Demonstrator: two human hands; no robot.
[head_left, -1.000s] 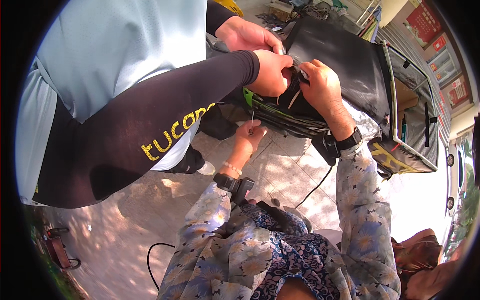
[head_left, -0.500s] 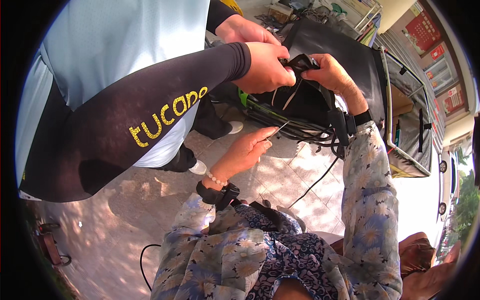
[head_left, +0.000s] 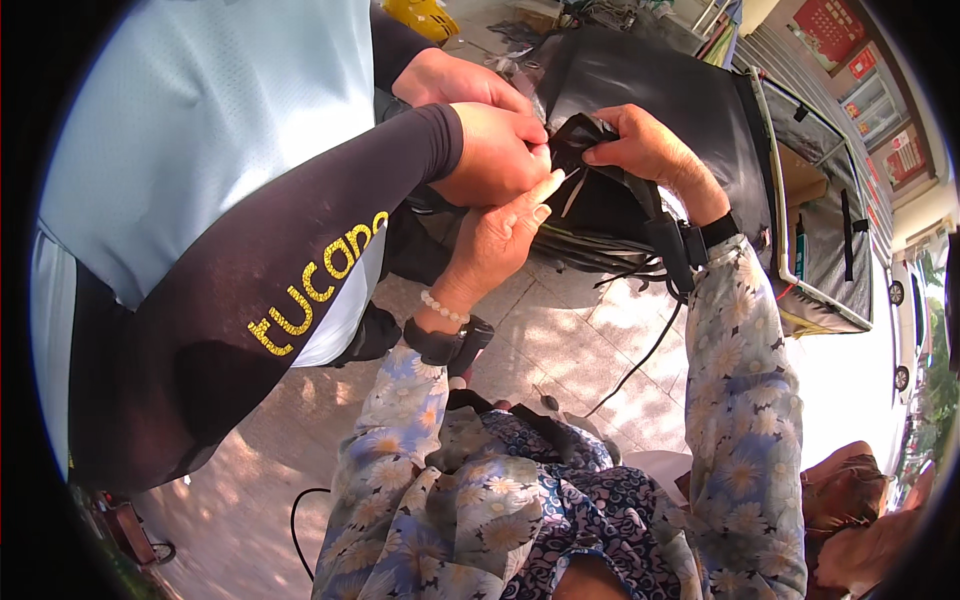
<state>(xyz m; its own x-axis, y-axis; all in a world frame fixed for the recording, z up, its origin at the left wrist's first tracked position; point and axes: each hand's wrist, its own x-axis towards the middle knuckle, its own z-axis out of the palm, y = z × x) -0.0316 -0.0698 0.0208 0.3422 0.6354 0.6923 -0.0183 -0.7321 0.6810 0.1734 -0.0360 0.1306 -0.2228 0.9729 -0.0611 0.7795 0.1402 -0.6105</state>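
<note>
My left hand (head_left: pixel 497 240) is closed, thumb and fingers pinched on a thin needle-like piece (head_left: pixel 572 174) whose tip just shows. It is close beneath a co-worker's hand (head_left: pixel 500 155) and may touch it. My right hand (head_left: pixel 650 150) grips a black strap-like piece of material (head_left: pixel 583 132) over the large black cover. A pale thin strip (head_left: pixel 575 197) hangs below that piece. The co-worker's other hand (head_left: pixel 470 85) meets the first one at the left edge of the black piece; what their fingers hold is hidden.
The black cover (head_left: pixel 660 85) lies ahead, with several dark cables (head_left: pixel 600 245) beneath it. To the right stands an open framed box (head_left: pixel 815 200). The co-worker's dark sleeve (head_left: pixel 280 290) fills the left. Paving (head_left: pixel 610 340) lies below, and a yellow object (head_left: pixel 420 18) is at the top.
My left hand has moved up and forward with the thin piece, toward the black material. The co-worker's hands and arm have shifted left; my right hand keeps its grip.
</note>
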